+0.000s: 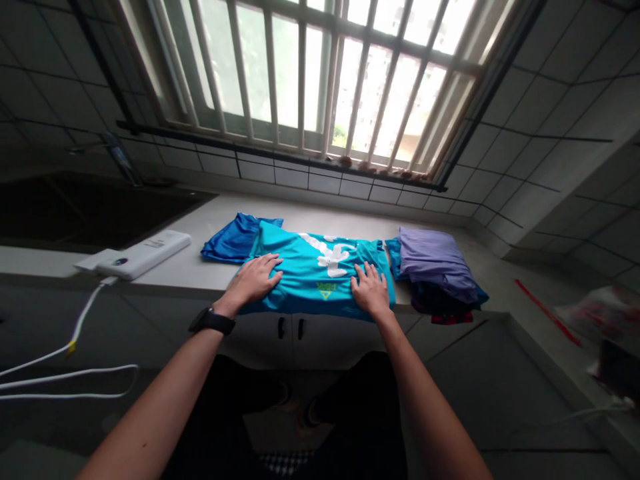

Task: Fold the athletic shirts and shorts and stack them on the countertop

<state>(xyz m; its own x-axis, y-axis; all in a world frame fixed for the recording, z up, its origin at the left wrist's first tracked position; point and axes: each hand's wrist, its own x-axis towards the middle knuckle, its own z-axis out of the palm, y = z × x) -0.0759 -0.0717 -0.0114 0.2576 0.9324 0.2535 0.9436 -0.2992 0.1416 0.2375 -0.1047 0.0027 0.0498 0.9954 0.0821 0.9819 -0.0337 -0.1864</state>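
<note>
A turquoise shirt (300, 267) with white lettering and a small yellow-green logo lies folded on the counter, its near side hanging over the front edge. My left hand (255, 279) rests flat on its left end, fingers stretched out; a dark watch is on that wrist. On the shirt's right end lies my right hand (370, 287), palm down with the fingers spread. Behind and left of the shirt is a folded blue garment (233, 239), partly covered by it. To the right sits a stack of folded clothes with a lilac garment (435, 260) on top.
A white power bank (150, 253) with a cable lies on the counter's left, near a dark sink (90, 213) and faucet (120, 160). Behind stands a barred window (310, 87). On the right counter are a red strip (547, 312) and a plastic bag (600, 312).
</note>
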